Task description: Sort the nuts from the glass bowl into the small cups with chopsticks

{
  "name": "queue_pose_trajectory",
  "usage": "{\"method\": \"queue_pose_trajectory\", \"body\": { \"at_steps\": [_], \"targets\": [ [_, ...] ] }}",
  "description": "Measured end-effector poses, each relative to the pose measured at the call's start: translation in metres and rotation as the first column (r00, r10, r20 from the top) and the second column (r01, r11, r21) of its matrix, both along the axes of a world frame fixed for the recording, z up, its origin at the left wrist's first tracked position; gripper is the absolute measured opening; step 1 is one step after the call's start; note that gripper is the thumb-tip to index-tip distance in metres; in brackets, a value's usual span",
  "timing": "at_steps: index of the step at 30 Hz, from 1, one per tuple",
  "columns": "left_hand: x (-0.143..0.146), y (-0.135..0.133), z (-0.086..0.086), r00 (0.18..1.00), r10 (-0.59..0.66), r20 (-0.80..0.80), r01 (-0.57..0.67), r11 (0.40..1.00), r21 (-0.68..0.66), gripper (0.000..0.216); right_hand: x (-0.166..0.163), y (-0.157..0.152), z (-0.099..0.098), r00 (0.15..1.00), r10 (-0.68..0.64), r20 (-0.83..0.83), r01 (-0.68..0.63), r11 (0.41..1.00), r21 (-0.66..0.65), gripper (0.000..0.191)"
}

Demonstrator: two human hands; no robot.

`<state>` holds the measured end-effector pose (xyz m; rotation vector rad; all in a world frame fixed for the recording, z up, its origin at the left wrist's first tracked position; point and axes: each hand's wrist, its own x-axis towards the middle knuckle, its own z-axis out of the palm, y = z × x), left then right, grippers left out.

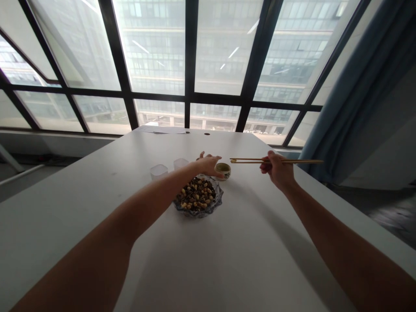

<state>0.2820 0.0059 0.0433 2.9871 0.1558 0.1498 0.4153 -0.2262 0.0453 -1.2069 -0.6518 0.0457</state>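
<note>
My right hand [276, 169] grips a pair of wooden chopsticks [302, 161] that lie level above the table, pointing left. A small pale piece, perhaps a nut [233, 160], is pinched between their tips. Just left of the tips stands a small cup [224, 170] with a dark written mark on its side. My left hand [209, 165] is at the cup's left side, fingers spread, the thumb overlapping its front; firm contact cannot be made out. Below that hand, a fluted glass bowl [218, 200] holds mixed nuts and dark seeds [196, 195], partly covered by my left forearm.
Two clear plastic cups, a nearer one [159, 170] and a farther one [180, 163], stand left of the bowl on the white table [195, 268]. Papers [159, 129] lie at the far edge, before large windows. A blue curtain [344, 99] hangs at right.
</note>
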Motion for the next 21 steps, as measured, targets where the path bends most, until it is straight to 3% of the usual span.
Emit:
{"method": "queue_pose_trajectory", "body": {
  "at_steps": [5,12,16,21],
  "targets": [
    [0.026,-0.012,-0.004,0.992,0.044,-0.12,-0.038,0.998,0.045,0.101,0.007,-0.002,-0.007,1.0,0.001,0.016,0.0,0.998,-0.055,0.046],
    [0.013,-0.01,-0.001,0.969,-0.168,0.182,0.104,0.943,0.317,0.081,-0.005,-0.001,-0.002,0.989,-0.05,0.142,0.068,0.989,-0.128,0.052],
    [0.009,-0.01,0.0,0.968,-0.152,0.198,0.088,0.951,0.296,0.083,-0.017,0.001,0.0,0.975,-0.039,0.217,0.079,0.981,-0.179,0.055],
    [0.01,-0.011,0.002,0.983,-0.079,0.163,0.041,0.974,0.222,0.085,-0.02,0.007,-0.009,0.927,0.098,0.361,0.021,0.951,-0.309,0.052]
  ]
}}
